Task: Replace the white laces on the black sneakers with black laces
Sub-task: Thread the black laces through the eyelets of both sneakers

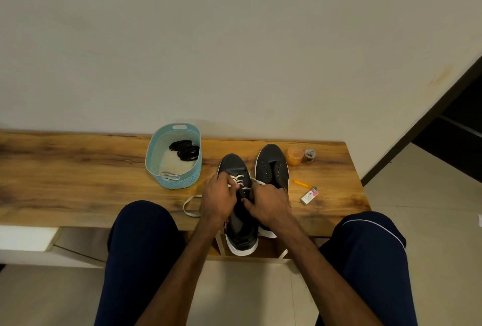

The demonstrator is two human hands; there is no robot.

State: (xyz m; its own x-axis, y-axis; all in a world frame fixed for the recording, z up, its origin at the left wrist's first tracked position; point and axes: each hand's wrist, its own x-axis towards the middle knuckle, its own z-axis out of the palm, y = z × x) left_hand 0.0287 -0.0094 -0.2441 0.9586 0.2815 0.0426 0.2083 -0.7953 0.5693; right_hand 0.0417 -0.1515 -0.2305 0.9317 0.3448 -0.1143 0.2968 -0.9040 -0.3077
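Two black sneakers with white soles stand side by side on the wooden bench. The left sneaker (238, 169) carries a white lace (238, 181) through its front eyelets. The right sneaker (272, 162) shows bare eyelets. My left hand (217, 199) pinches the white lace at the left side of the left sneaker. My right hand (268, 203) grips the same sneaker's right side, fingers curled at the eyelets. A loose loop of white lace (190, 207) trails left onto the bench. Coiled black laces (185, 149) lie in a light blue basket (156, 169).
The wooden bench (78, 177) runs along a plain wall. An orange lidded jar (295, 155) and a small clear jar (309, 155) stand right of the sneakers. An orange pen (302, 184) and a small white box (309, 196) lie nearer. A white lace sits in the basket.
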